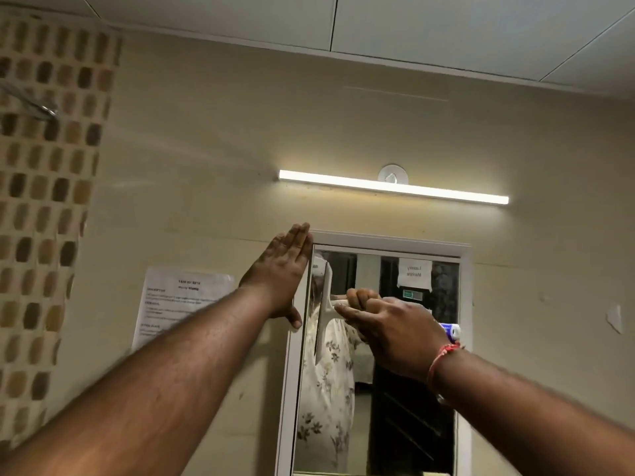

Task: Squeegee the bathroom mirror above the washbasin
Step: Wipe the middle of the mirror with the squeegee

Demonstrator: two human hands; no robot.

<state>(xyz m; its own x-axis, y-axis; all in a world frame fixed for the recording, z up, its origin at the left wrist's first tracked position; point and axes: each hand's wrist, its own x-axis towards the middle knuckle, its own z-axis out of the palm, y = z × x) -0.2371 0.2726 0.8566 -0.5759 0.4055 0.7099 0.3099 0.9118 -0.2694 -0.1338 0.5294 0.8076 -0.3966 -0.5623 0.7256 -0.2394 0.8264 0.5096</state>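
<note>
- Nearest the camera, the right hand (pixel 388 324) is wrapped around the handle of the white plastic squeegee (pixel 323 310), centre frame.
- Its blade is held upright against the white-framed wall mirror (pixel 405 389), by the left edge.
- The left hand (pixel 280 274) is pressed flat, fingers together, on the frame's upper-left corner.
- A lit tube lamp (pixel 393 187) is mounted above on the beige wall (pixel 213 139).

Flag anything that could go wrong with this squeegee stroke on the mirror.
The white plastic squeegee has its blade upright at the white-framed mirror's left edge, so a sideways pull may streak or skip. The left hand lies flat on that frame edge, open; leaning there might shift it. The right hand holds the handle.
</note>
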